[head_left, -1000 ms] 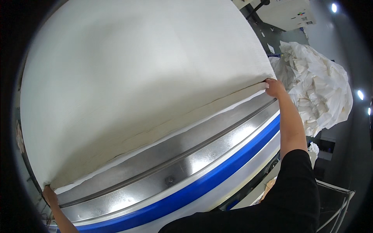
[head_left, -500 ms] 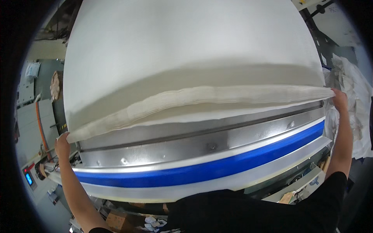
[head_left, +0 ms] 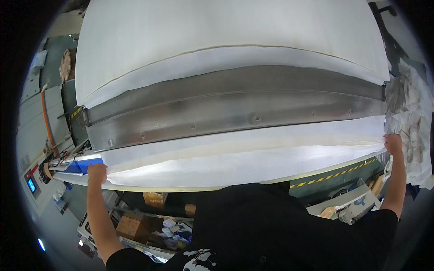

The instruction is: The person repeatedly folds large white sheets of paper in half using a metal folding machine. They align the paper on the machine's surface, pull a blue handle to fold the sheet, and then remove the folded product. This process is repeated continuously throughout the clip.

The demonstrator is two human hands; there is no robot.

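A long bundle of white layered fabric [head_left: 253,151] stretches across the front of the machine bed between my two hands. At its left end, my left hand [head_left: 97,173] is closed on the fabric edge, beside a short visible part of a blue strip [head_left: 87,165]. The opposite end is gripped by my right hand [head_left: 393,143], its fingers closed round the corner. Behind the bundle lies a bare grey metal plate [head_left: 239,101] with several screw heads. Beyond that, a wide white sheet [head_left: 235,22] covers the bed, its front edge curved.
Crumpled white material [head_left: 409,122] is heaped at the right. To the left stand a control box with a lit screen [head_left: 31,184] and an orange-edged panel [head_left: 47,119]. Below the front edge are cardboard boxes [head_left: 131,226] and a shelf of small items. Yellow-black tape [head_left: 330,175] marks the floor.
Both hands have drawn the fabric bundle toward me, over the metal plate and onto the front ledge. More of the plate shows, and the bundle covers most of the blue strip.
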